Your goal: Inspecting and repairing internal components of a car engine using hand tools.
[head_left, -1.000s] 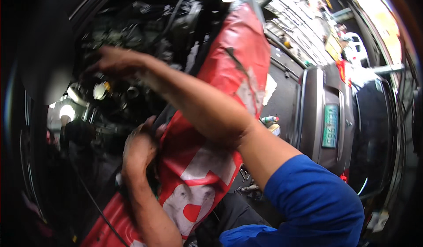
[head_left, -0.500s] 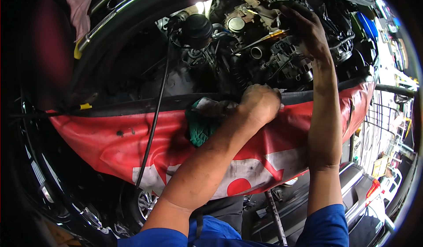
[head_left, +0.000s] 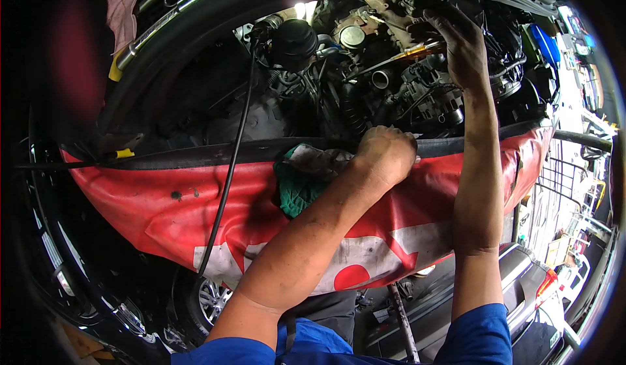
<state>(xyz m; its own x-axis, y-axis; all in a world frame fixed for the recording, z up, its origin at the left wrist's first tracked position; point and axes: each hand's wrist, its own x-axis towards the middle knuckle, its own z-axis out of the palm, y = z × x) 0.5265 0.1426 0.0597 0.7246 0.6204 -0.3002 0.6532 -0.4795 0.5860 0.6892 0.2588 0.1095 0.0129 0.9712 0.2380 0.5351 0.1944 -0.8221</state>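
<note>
My left hand [head_left: 389,153] is closed in a fist. It rests on the black upper edge of the red and white fender cover [head_left: 163,199]. Anything inside that fist is hidden. Just left of its wrist lies a crumpled green and grey cloth [head_left: 298,192]. My right hand [head_left: 464,45] reaches over the engine [head_left: 424,85], fingers apart and bent toward the far side, the tips lost in shadow. Beside its palm is a screwdriver [head_left: 415,51] with an amber handle, its long shaft slanting down to the left among the engine parts. No grip on the screwdriver shows.
A round black canister [head_left: 293,44] and an open pipe end [head_left: 381,79] stand in the engine bay. One black cable [head_left: 233,160] hangs across the cover. Pink cloth [head_left: 121,3] hangs at upper left. Another vehicle [head_left: 515,287] stands at lower right.
The right hand has shifted slightly right, its fingers a little farther from the screwdriver. My left hand stays in place. The whole view has tilted slightly.
</note>
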